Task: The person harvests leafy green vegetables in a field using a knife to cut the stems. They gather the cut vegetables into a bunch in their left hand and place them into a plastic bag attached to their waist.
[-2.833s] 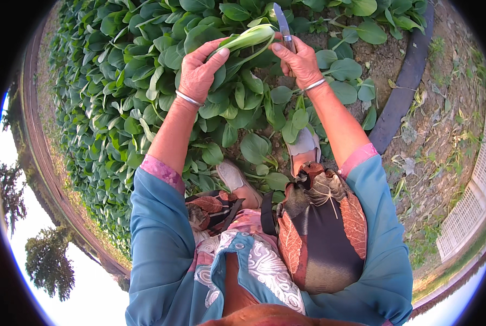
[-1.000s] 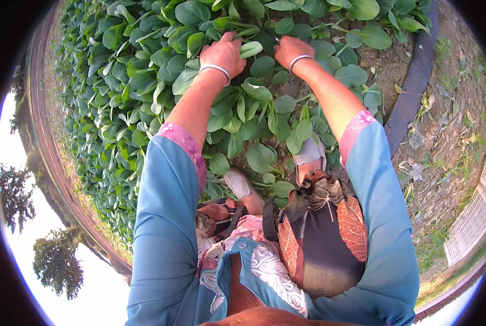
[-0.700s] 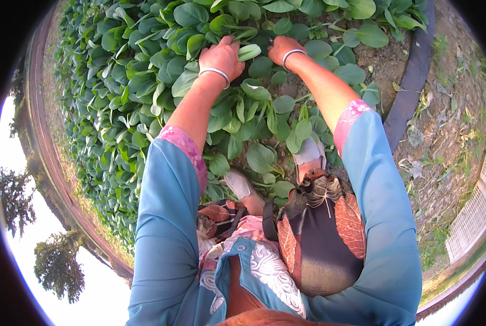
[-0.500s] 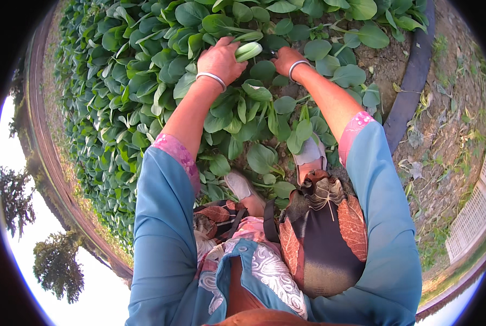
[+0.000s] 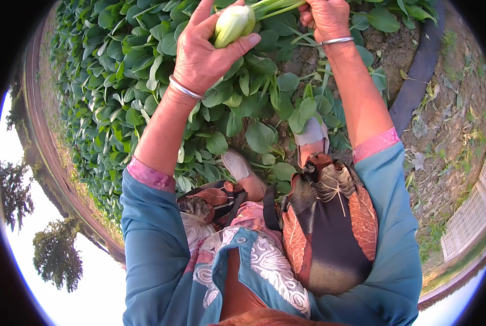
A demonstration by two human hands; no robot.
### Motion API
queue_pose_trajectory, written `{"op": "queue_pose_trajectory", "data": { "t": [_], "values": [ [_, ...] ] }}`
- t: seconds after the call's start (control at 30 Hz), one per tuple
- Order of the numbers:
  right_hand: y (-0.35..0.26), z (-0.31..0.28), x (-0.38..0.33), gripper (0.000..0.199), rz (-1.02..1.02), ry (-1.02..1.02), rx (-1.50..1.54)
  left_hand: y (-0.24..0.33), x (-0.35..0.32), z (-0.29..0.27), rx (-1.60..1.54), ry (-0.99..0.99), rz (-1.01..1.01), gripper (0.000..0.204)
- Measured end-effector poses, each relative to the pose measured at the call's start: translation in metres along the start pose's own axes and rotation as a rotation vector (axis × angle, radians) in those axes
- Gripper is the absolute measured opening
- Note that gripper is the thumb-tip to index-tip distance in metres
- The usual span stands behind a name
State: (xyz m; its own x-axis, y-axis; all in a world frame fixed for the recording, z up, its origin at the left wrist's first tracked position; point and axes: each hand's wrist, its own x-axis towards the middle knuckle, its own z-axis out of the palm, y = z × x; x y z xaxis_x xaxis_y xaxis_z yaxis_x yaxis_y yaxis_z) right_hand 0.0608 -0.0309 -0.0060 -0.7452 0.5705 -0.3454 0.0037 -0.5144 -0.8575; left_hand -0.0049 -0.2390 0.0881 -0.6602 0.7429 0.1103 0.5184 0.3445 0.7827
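Note:
A bok choy (image 5: 234,25) with a pale, rounded base and long green stalks lies across the top of the view. My left hand (image 5: 207,51) is closed round its base, with the thumb along the near side and the base turned toward me. My right hand (image 5: 327,19) has its fingers curled at the far end of the stalks (image 5: 275,7), gripping them. The upper edge of the picture cuts off part of both hands and the leaves. Beneath lie the leafy bok choy plants (image 5: 129,70) of the bed.
My shoes stand among low leaves, the left shoe (image 5: 236,164) and the right shoe (image 5: 312,135). A dark flat hose (image 5: 416,81) runs along the bed's right side. Beyond it are bare soil with weeds and a white plastic crate (image 5: 471,209). Trees show at far left.
Both hands have risen out of the plants and moved up and apart. The bok choy has come up with them, and my right hand now grips its stalks.

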Motion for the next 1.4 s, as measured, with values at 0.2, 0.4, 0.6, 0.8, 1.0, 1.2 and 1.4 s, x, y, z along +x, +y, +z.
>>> {"op": "queue_pose_trajectory", "data": {
  "t": [0.2, 0.4, 0.6, 0.8, 1.0, 1.2, 1.4],
  "values": [
    [-0.046, 0.000, -0.044, 0.021, -0.030, -0.139, -0.183, 0.035, 0.023, -0.007, 0.260, -0.046, 0.358, 0.040],
    [-0.027, -0.031, -0.061, 0.038, -0.158, -0.213, -0.813, 0.015, -0.004, 0.064, -0.142, -0.446, -0.356, 0.056],
    [0.009, -0.068, -0.089, 0.047, 0.025, -0.382, -1.490, -0.019, -0.062, 0.086, 0.422, -0.711, -0.244, 0.066],
    [0.057, -0.073, -0.120, 0.041, 0.095, -0.562, -1.551, -0.045, -0.102, 0.081, 0.641, -0.889, -0.267, 0.058],
    [0.078, -0.054, -0.109, 0.036, 0.061, -0.579, -1.565, -0.048, -0.111, 0.085, 0.657, -0.831, -0.340, 0.059],
    [0.085, -0.048, -0.104, 0.032, 0.017, -0.609, -1.636, -0.055, -0.112, 0.086, 0.656, -0.781, -0.368, 0.057],
    [0.096, -0.047, -0.101, 0.031, 0.044, -0.674, -1.694, -0.052, -0.112, 0.088, 0.614, -0.761, -0.416, 0.053]
  ]
}}
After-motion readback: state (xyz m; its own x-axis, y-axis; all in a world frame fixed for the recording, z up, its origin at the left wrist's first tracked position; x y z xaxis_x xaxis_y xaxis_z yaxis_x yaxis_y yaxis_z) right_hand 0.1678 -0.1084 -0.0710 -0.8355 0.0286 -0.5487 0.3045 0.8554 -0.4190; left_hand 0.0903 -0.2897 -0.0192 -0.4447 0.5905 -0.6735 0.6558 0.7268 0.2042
